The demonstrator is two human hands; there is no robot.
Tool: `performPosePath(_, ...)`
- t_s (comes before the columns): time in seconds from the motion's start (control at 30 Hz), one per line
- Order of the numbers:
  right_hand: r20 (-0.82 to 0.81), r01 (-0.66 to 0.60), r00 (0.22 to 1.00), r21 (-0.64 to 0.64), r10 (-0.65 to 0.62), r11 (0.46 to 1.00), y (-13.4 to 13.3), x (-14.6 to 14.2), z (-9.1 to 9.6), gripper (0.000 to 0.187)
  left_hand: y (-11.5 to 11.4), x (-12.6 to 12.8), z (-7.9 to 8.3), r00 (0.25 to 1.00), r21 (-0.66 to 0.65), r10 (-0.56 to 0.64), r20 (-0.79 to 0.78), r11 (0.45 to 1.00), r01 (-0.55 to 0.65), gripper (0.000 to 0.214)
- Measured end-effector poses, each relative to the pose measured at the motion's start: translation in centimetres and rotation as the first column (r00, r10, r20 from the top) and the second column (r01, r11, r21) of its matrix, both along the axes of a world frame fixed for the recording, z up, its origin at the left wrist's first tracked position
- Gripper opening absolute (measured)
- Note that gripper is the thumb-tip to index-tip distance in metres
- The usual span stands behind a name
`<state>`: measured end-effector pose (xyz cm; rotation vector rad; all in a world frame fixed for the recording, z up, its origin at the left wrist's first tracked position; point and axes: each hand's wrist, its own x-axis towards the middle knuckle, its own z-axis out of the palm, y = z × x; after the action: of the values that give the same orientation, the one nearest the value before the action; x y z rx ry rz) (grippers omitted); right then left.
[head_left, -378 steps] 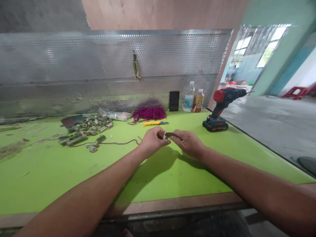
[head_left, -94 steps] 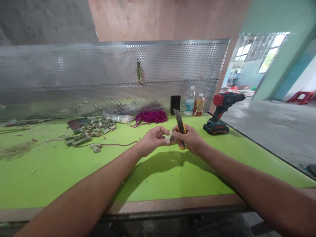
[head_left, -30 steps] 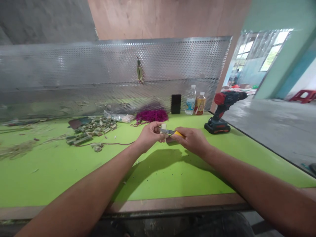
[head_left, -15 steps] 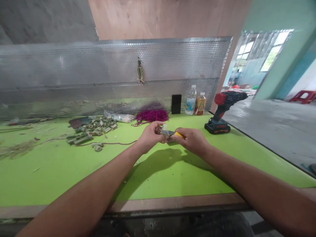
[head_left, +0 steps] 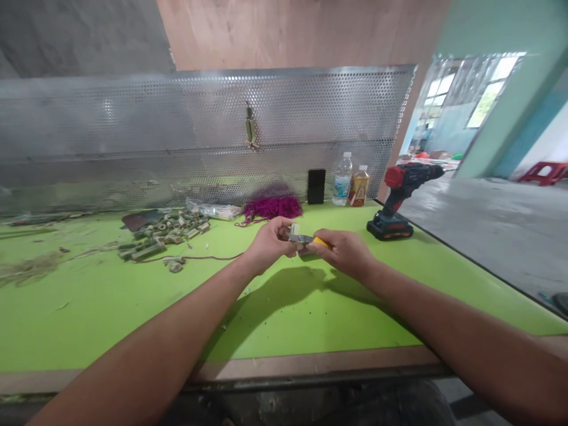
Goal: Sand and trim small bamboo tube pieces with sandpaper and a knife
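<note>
My left hand [head_left: 271, 244] is closed around a small pale green bamboo piece [head_left: 295, 228], pinched between thumb and fingers. In my right hand [head_left: 344, 251] is a pair of pliers [head_left: 302, 238] with yellow handles, mostly covered by the palm. Their metal jaws point left and meet the bamboo piece at my left fingertips. Fingers hide exactly what the jaws grip. A thin reddish-brown cord [head_left: 213, 257] runs over the table from the left towards my left wrist.
Cut bamboo pieces [head_left: 175, 228] lie heaped on the green table [head_left: 133, 313]. Behind are purple strings [head_left: 273, 208], a plastic-wrapped bundle [head_left: 215, 210], a black phone-like slab [head_left: 316, 186] and two bottles [head_left: 342, 180]. A cordless drill [head_left: 393, 201] stands right. A bamboo figure [head_left: 251, 130] hangs on the perforated panel.
The view has shifted very slightly. Both hands keep their hold, with the pliers' jaws still against the bamboo piece.
</note>
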<state>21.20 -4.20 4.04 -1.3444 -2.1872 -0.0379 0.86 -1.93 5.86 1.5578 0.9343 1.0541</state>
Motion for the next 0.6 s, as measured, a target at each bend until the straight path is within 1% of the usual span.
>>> performPosePath(0.1, -0.010, 0.064, 0.998, 0.003, -0.064, 0.998, 0.5, 0.5, 0.2, 0.045, 0.2, -0.1, -0.1, 1.000, 0.024, -0.023, 0.015, 0.999, 0.023, 0.045)
performPosePath(0.17, -0.045, 0.129, 0.991, 0.007, -0.128, 0.992, 0.9, 1.0, 0.3, 0.048, 0.2, -0.1, -0.2, 0.999, 0.040, -0.049, 0.014, 0.998, 0.049, 0.045)
performPosePath(0.23, -0.091, 0.158, 0.984, 0.029, -0.155, 0.987, 1.0, 1.2, 0.3, 0.050, 0.3, -0.1, -0.2, 0.998, 0.045, -0.060, -0.014, 0.997, 0.061, 0.044)
performPosePath(0.3, -0.097, 0.121, 0.988, 0.045, -0.117, 0.992, 0.8, 1.0, 0.2, 0.049, 0.4, -0.1, -0.4, 0.998, 0.041, -0.037, -0.050, 0.998, 0.039, 0.044)
performPosePath(0.37, -0.064, 0.053, 0.997, 0.028, -0.051, 0.998, 0.6, 0.6, 0.0, 0.046, 0.5, -0.2, -0.5, 0.998, 0.046, -0.009, -0.069, 0.999, 0.012, 0.045)
performPosePath(0.43, -0.026, 0.016, 1.000, 0.009, -0.015, 1.000, 0.3, 0.2, -0.1, 0.044, 0.5, -0.2, -0.5, 0.998, 0.053, 0.005, -0.069, 0.999, -0.002, 0.047)
performPosePath(0.5, -0.010, 0.025, 1.000, 0.017, -0.024, 1.000, 0.4, 0.2, -0.1, 0.045, 0.3, -0.1, -0.4, 0.998, 0.060, 0.010, -0.059, 0.998, -0.006, 0.047)
performPosePath(0.6, -0.035, 0.109, 0.994, 0.033, -0.108, 0.994, 0.8, 0.7, 0.0, 0.048, 0.0, 0.0, 0.0, 0.998, 0.066, 0.005, -0.063, 0.998, -0.001, 0.045)
